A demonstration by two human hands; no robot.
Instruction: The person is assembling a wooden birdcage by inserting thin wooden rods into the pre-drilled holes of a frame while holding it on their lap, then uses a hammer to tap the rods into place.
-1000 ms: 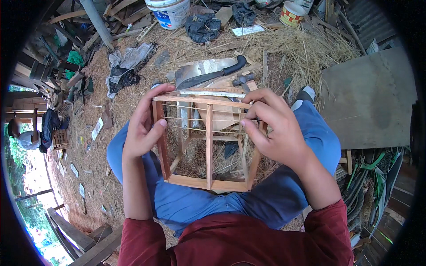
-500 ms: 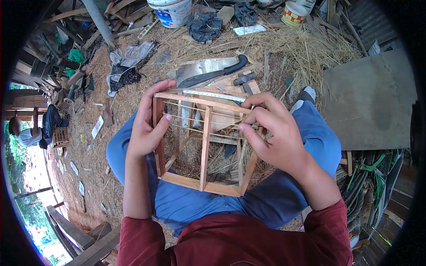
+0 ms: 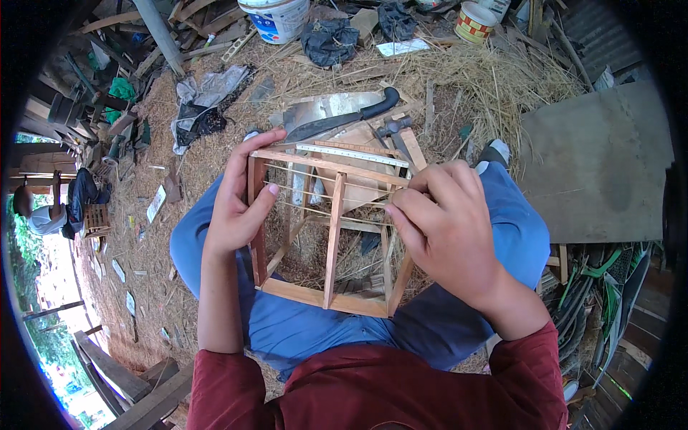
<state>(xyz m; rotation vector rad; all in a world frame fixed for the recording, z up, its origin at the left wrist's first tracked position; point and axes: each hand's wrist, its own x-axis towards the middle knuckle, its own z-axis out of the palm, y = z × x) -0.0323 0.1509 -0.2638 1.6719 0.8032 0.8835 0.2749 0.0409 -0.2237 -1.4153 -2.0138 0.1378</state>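
A small wooden cage-like frame (image 3: pixel 333 247) rests in my lap, with thin sticks (image 3: pixel 297 171) running across it through a middle bar. My left hand (image 3: pixel 239 211) grips its left upright, thumb inside by the sticks and fingers along the outer corner. At the upper right corner my right hand (image 3: pixel 453 229) is closed, thumb and index finger pinched at the end of a thin stick; the right upright is partly hidden behind it. Just beyond the frame lie a white ruler (image 3: pixel 351 152), a machete (image 3: pixel 333 125) with a black handle and a hammer (image 3: pixel 395 127).
Straw and wood shavings cover the ground. A large flat board (image 3: pixel 595 165) lies at the right. Farther off stand a white bucket (image 3: pixel 276 20) and a smaller tub (image 3: pixel 474 23), near black plastic bags (image 3: pixel 328 41). Another person (image 3: pixel 46 215) sits at far left.
My right hand has turned, its back now more upward and its fingers curled in tighter at the frame's corner. My left hand and the frame stay nearly still.
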